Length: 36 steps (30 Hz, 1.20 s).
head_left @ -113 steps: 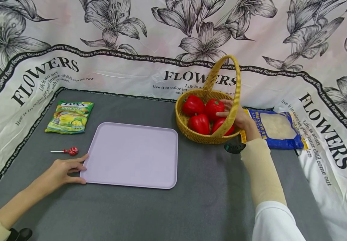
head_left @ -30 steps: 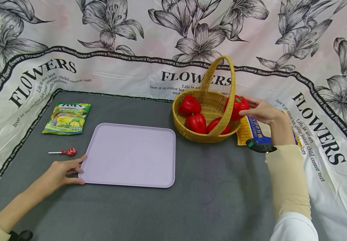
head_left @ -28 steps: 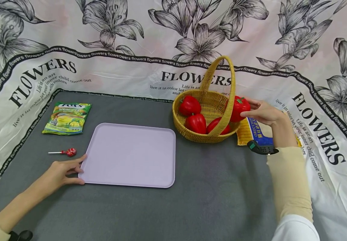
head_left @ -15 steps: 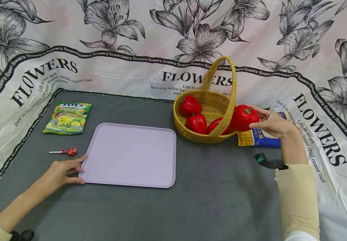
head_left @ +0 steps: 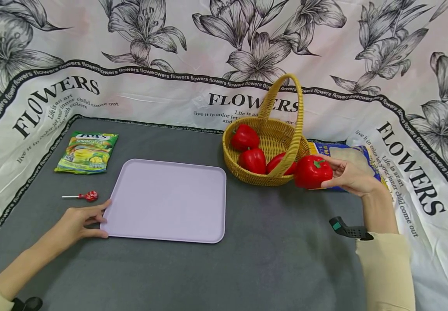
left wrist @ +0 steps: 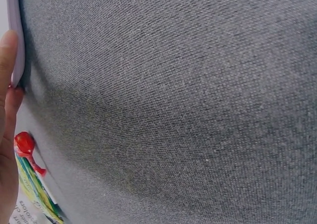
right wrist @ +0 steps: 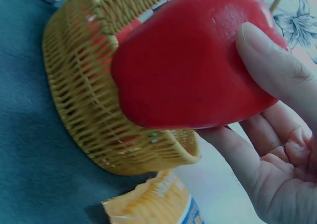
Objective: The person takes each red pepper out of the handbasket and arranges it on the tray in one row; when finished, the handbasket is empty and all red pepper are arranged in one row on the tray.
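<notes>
In the head view my left hand (head_left: 79,222) rests at the near-left corner of a pale lilac tray (head_left: 165,201), its thumb and fingertips touching the rim. The left wrist view shows its thumb against the rim. My right hand (head_left: 350,176) grips a red bell pepper (head_left: 312,172) with a green stem by its right side. That pepper is held just right of a yellow wicker basket (head_left: 243,176), partly in front of a blue-and-yellow pasta bag (head_left: 358,157). In the right wrist view the thumb presses one side of the pepper, fingers behind. Three other red peppers (head_left: 252,160) lie in the basket.
A red lollipop (head_left: 91,196) with a white stick lies left of the tray. Behind it is a green-and-yellow candy bag (head_left: 87,153). The basket's tall handle (head_left: 298,116) arches upward. A white cloth (head_left: 158,99) with flower prints borders the grey surface (head_left: 263,242).
My right hand has lifted one pepper out of the basket, carried it right past the handle, then brought it lower and nearer. The left hand and tray have stayed in place.
</notes>
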Available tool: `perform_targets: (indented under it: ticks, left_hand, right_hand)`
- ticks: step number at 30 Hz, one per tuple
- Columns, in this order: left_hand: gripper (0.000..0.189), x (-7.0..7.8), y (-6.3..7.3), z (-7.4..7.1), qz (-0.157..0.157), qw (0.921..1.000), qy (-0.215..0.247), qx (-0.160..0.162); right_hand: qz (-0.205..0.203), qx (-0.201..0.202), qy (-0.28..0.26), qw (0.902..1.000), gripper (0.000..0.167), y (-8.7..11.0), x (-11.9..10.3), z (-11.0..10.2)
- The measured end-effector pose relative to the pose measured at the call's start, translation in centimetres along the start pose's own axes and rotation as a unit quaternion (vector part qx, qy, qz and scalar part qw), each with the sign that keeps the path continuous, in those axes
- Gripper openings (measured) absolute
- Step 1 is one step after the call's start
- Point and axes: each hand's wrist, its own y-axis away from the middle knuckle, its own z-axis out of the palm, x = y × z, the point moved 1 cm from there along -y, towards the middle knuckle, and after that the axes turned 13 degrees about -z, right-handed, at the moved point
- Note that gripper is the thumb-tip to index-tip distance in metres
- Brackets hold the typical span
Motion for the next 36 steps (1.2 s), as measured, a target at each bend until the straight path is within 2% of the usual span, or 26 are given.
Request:
perform_targets:
  ticks: [6,15,24,31,36]
  left_hand:
    - [0.082,0.0,-0.1,0.0,-0.005,1.0000,0.002,-0.003]
    - [0.083,0.1,0.0,-0.1,-0.006,0.9999,-0.006,-0.008]
    - [0.082,0.2,0.0,-0.1,-0.016,0.9998,0.006,-0.015]
    - [0.082,0.2,0.0,-0.1,-0.015,0.9997,0.002,-0.017]
    - [0.082,0.0,-0.1,-0.2,-0.008,0.9999,0.000,-0.008]
  right_hand:
    - [0.036,-0.002,-0.002,0.9994,0.068,0.7,0.9,1.0]
    - [0.048,-0.044,-0.012,0.9978,0.071,0.5,2.7,2.5]
    - [0.075,-0.012,-0.017,0.9969,0.066,-1.1,4.4,5.5]
    - [0.056,-0.008,-0.021,0.9982,0.064,-2.7,5.3,8.0]
    - [0.075,0.026,-0.010,0.9968,0.068,-4.5,5.5,9.8]
